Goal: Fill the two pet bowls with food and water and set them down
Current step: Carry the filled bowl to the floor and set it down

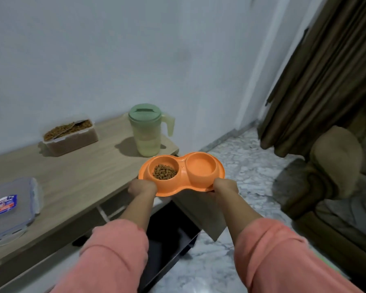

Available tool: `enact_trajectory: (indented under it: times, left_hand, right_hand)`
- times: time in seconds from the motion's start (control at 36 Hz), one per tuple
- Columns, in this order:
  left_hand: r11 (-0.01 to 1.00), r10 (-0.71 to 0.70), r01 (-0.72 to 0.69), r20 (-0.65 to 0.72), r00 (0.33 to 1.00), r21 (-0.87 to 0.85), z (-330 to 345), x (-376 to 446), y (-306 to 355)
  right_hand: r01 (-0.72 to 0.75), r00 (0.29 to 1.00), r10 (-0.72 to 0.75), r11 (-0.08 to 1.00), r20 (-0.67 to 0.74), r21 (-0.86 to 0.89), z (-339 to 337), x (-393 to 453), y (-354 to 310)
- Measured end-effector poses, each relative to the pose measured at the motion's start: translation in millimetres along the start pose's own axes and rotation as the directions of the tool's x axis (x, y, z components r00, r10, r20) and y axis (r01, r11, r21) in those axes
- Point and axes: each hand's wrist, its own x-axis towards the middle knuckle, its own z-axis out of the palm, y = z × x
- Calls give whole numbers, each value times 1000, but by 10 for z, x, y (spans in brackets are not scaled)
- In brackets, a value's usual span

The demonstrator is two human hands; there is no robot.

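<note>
i'm looking down my two pink sleeves [114,250] toward the hands. my left hand [142,187] is clasping the near rim of the orange double pet bowl [183,169] at its 7 o'clock edge, and my right hand [225,186] is clasping the same rim at 5 o'clock, so the dish is hanging in the air just past the worktop's corner, above the marble floor [241,176]. its left cup is holding brown kibble [164,171]; i cannot tell whether the right cup [202,167] has water in it. on the worktop [72,176], at 9 o'clock and near me, a clear lid [9,210] with a blue label is lying flat. farther off, at 11 o'clock, an open food container [70,134] of kibble is sitting by the wall. at 12 o'clock, just behind the dish, a green-lidded water jug [148,130] is standing upright. a brown curtain [325,70] is hanging at 2 o'clock.
</note>
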Motion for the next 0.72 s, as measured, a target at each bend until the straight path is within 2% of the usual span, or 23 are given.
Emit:
enact_trajectory:
  times: [0.22,0.44,0.58,0.72]
  left_hand:
    - [991,9,-2,51,999,-136,831,-738,397]
    - [970,56,-46,39,998,-240,1754,-1309,630]
    - [960,60,-30,99,993,-279,2039,-1520,808]
    - [956,81,-50,97,992,-288,2250,-1567,1002]
  right_hand:
    - [62,998,-62,992,0,107,-969,543,-283]
    - [124,992,-124,991,-2,50,-1882,1227,-592]
    - [118,993,-117,993,-10,21,-2155,1577,-740]
    - [94,995,-94,995,17,31,-2235,1819,-900]
